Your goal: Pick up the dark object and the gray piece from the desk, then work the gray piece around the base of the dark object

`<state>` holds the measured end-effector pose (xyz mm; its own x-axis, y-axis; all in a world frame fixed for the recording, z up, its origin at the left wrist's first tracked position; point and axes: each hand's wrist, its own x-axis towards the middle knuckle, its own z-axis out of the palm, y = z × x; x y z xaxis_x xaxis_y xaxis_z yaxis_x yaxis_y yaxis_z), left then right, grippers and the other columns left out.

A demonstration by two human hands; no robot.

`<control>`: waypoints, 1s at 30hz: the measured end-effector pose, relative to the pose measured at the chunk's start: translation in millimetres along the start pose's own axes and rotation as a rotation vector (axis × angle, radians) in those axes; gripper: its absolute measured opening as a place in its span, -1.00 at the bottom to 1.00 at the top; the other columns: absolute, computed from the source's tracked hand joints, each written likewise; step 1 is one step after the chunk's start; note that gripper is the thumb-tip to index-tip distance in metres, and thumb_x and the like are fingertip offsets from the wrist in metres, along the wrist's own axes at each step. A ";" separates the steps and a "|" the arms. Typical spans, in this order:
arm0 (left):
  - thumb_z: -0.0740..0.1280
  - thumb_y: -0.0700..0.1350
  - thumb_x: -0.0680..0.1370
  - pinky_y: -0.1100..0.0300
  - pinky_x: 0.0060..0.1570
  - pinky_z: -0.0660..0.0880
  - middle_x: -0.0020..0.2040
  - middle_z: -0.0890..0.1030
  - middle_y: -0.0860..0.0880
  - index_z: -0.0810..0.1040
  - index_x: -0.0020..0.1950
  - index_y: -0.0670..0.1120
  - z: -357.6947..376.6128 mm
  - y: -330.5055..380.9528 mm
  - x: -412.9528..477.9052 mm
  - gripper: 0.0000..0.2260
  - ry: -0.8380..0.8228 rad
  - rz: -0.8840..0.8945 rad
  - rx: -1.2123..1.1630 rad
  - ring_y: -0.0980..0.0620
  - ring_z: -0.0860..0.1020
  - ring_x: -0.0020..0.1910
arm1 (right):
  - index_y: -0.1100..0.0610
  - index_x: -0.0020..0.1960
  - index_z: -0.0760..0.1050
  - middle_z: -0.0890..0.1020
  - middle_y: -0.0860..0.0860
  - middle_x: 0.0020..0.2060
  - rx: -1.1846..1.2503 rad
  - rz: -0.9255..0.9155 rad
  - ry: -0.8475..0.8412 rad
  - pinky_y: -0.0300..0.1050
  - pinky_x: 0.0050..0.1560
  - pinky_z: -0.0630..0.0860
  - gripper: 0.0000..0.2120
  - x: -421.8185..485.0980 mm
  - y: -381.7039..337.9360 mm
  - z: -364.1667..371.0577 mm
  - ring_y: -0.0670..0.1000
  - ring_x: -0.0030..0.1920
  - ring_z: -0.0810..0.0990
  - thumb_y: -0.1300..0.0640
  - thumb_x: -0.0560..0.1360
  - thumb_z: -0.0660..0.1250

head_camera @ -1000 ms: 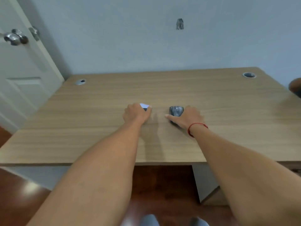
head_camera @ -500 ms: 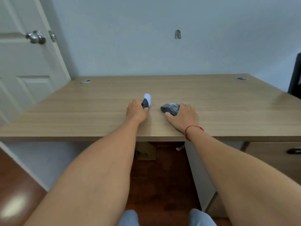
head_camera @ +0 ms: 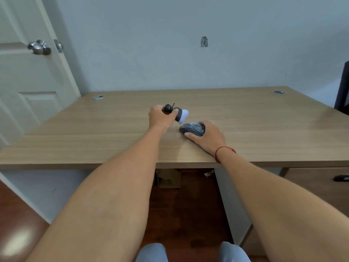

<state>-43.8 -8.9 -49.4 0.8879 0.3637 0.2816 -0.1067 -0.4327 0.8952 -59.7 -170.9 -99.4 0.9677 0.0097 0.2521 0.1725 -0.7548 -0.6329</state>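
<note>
The left hand (head_camera: 159, 118) grips a small dark brush tool (head_camera: 176, 114), pale tip toward the computer mouse (head_camera: 192, 129) held by the right hand (head_camera: 205, 136) near the desk (head_camera: 94, 133) front edge; steady the mouse, brush lightly

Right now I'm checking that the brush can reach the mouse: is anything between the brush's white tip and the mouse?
Nothing visible: only bare desk lies between the brush in the left hand and the mouse under the right hand.
</note>
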 end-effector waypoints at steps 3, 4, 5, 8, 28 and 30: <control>0.44 -0.05 0.41 0.22 -0.26 0.38 -0.40 0.46 0.03 0.58 -0.23 -0.15 3.7 3.2 5.4 -0.83 -0.044 -0.016 -0.016 -0.01 0.43 -0.30 | -0.01 0.23 0.50 0.64 -0.08 0.10 0.025 0.000 -0.001 0.03 0.25 0.43 -0.40 2.4 3.3 -0.7 0.02 0.15 0.58 -0.32 0.32 0.43; 0.42 -0.05 0.44 0.23 -0.30 0.36 -0.41 0.43 0.04 0.53 -0.29 -0.12 5.4 4.1 5.6 -0.82 -0.063 -0.009 0.019 -0.02 0.41 -0.30 | -0.02 0.22 0.51 0.64 -0.08 0.09 0.028 -0.001 -0.001 0.03 0.25 0.43 -0.41 2.8 4.1 -0.6 0.02 0.14 0.59 -0.32 0.31 0.43; 0.39 -0.04 0.47 0.22 -0.33 0.36 -0.40 0.43 0.04 0.48 -0.32 -0.09 7.7 4.9 5.2 -0.78 -0.088 0.001 0.053 -0.03 0.41 -0.29 | -0.03 0.21 0.51 0.65 -0.08 0.08 0.027 -0.004 0.000 0.02 0.23 0.43 -0.42 3.0 4.7 -0.3 0.02 0.13 0.59 -0.32 0.31 0.44; 0.30 -0.01 0.55 0.05 -0.07 0.56 -0.12 0.60 -0.15 0.52 -0.09 -0.20 15.8 3.0 4.8 -0.76 -0.161 -0.015 0.065 -0.15 0.57 -0.09 | -0.04 0.18 0.52 0.66 -0.07 0.05 0.016 -0.017 0.007 0.01 0.20 0.44 -0.46 4.6 5.5 0.4 0.04 0.10 0.60 -0.31 0.33 0.43; 0.32 -0.06 0.52 0.09 -0.16 0.36 -0.07 0.61 -0.26 0.51 -0.10 -0.28 25.7 -23.5 -14.7 -0.75 0.182 0.069 0.210 -0.22 0.53 0.00 | -0.02 0.13 0.53 0.66 -0.05 -0.01 0.000 -0.032 -0.004 0.04 0.19 0.47 -0.62 0.7 1.8 -1.0 0.05 0.04 0.60 -0.15 0.37 0.35; 0.33 -0.05 0.52 0.11 -0.16 0.39 -0.14 0.62 -0.24 0.52 -0.16 -0.28 30.2 -19.2 -20.2 -0.73 0.252 0.080 0.074 -0.21 0.55 -0.07 | 0.01 0.13 0.53 0.66 -0.03 -0.01 0.008 -0.028 -0.011 0.07 0.19 0.48 -0.62 -0.1 1.3 -1.0 0.06 0.03 0.59 -0.14 0.39 0.35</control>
<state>-46.1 -32.9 -82.7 0.7375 0.5156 0.4362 -0.1313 -0.5241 0.8415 -59.8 -172.5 -99.5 0.9645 0.0383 0.2614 0.2008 -0.7491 -0.6313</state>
